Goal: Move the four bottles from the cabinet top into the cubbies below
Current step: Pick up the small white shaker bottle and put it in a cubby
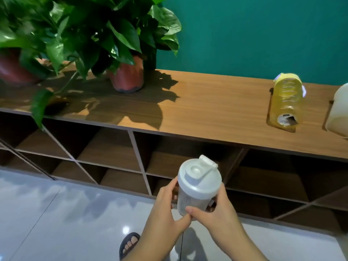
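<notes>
A clear shaker bottle (197,185) with a white flip-top lid is upright in front of the cabinet, below its top edge. My left hand (167,210) wraps its left side and my right hand (216,213) its right side, both gripping it. A yellow bottle of oil (285,102) stands on the wooden cabinet top (207,102) at the right. A pale, milky jug (339,113) stands beside it, cut off by the right edge. Open cubbies (113,147) run below the top in two rows, and they look dark and bare.
Two potted plants (128,74) in reddish pots stand on the left part of the cabinet top, leaves hanging over the front edge. A teal wall is behind. The floor is glossy grey tile, with my sandalled foot (129,243) near the bottom.
</notes>
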The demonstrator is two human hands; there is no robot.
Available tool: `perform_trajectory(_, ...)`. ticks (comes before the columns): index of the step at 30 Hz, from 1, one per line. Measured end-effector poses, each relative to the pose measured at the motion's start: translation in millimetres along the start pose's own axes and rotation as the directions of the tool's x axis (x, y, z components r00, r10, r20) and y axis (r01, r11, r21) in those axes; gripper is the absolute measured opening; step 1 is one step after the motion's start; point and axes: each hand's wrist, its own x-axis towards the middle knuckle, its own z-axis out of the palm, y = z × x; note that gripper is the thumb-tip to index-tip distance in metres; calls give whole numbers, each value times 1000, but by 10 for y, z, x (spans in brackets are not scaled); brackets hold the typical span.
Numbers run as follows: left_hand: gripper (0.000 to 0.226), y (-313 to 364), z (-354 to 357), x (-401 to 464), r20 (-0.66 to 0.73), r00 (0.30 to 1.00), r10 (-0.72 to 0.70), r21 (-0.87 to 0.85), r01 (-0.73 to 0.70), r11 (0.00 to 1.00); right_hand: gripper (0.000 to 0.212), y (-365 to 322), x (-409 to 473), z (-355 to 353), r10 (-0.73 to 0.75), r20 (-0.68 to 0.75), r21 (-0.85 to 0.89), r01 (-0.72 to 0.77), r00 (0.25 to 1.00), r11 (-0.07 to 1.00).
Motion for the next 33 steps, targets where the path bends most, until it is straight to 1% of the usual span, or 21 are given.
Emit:
perform_trajectory(2,80,-170,26,84,-2,999,-44,-52,44,998,98,102,144,149,3,-17,4,-3,1000,1000)
perform_trajectory(5,79,-310,-41,295,18,998,-68,-156,70,985,89,196,382,332,-22,34,23,22,999,1000)
perform_trajectory(7,79,-370,-105,452,41,998,-57,-167,63,984,84,249,537,434,-5,58,54,2,998,999)
perform_trajectory(10,83,-495,-182,666,56,998,-37,-161,45,986,83,306,766,551,-17,49,88,12,999,996)
perform_trajectory(13,83,-642,-217,869,-11,999,-51,-100,50,994,81,387,973,680,-18,30,120,14,999,993)
perform_trajectory(15,80,-685,-246,969,-26,996,-85,-89,83,993,76,449,1110,771,-16,11,115,15,1000,993)
perform_trajectory(17,74,-733,-271,1055,-6,992,-126,-122,124,985,71,494,1235,839,-20,3,115,19,1000,993)
perform_trajectory(21,69,-870,-284,1218,-29,971,-237,-209,226,951,72,547,1381,920,-19,22,101,17,1000,995)
perform_trajectory(23,66,-921,-270,1286,-40,958,-286,-227,270,936,70,569,1423,953,-8,31,102,5,999,995)
perform_trajectory(26,64,-939,-250,1372,-48,949,-313,-211,296,932,70,597,1481,990,16,36,92,-19,999,996)
perform_trajectory(29,69,-928,-243,1432,-31,946,-321,-203,309,929,68,643,1553,1013,34,50,81,-38,998,996)
perform_trajectory(33,72,-955,-226,1480,-26,941,-339,-198,327,924,71,670,1646,1030,43,87,35,-46,995,998)
